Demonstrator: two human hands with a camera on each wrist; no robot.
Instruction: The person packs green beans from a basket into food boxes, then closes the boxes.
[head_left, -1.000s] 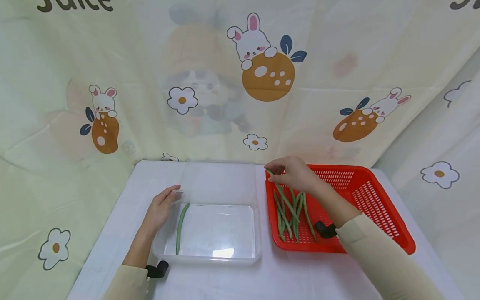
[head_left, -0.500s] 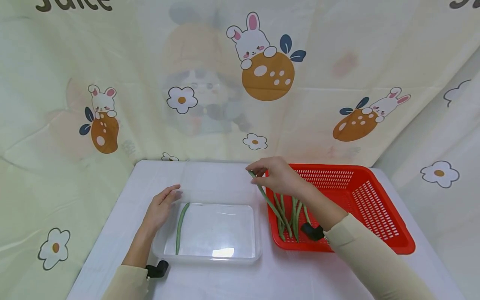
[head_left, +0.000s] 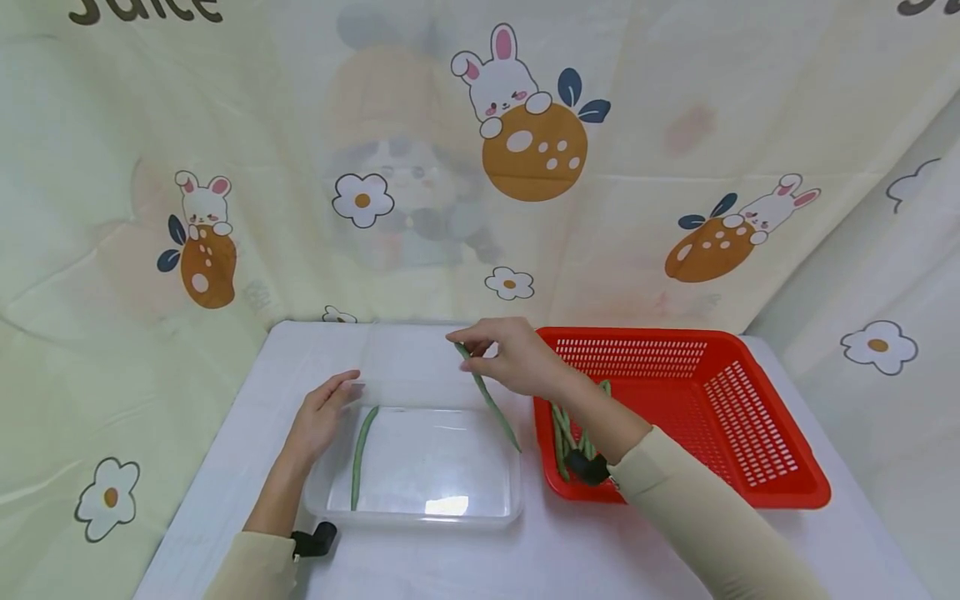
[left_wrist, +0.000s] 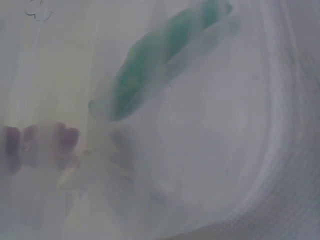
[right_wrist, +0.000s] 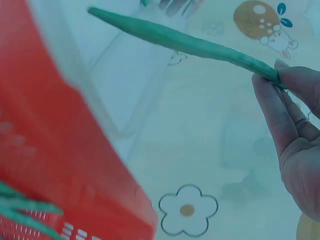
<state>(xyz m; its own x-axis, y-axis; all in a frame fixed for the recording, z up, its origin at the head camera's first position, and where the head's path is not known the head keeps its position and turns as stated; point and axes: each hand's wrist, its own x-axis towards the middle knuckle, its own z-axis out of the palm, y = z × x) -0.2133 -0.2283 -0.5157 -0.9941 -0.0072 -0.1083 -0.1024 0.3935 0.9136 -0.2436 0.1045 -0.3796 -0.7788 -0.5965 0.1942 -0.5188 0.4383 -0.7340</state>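
Note:
My right hand [head_left: 513,357] pinches one end of a green bean [head_left: 491,403] between thumb and fingers. The bean slants down to the right, above the right side of a clear plastic container [head_left: 420,518]. In the right wrist view the held bean [right_wrist: 185,42] stretches leftward from the fingertips. My left hand [head_left: 318,425] rests at the container's left wall, its fingers fairly straight. Another green bean [head_left: 362,458] lies inside along the container's left side. Through the plastic, the left wrist view shows that bean [left_wrist: 155,55] blurred.
A red perforated basket [head_left: 705,417] stands right of the container. Several green beans [head_left: 562,442] lie in its left part, partly hidden by my right forearm. A patterned curtain [head_left: 420,167] hangs behind the white-covered table [head_left: 247,417].
My right hand has moved left from over the red basket to over the container, carrying the pinched green bean. The left hand has stayed in place.

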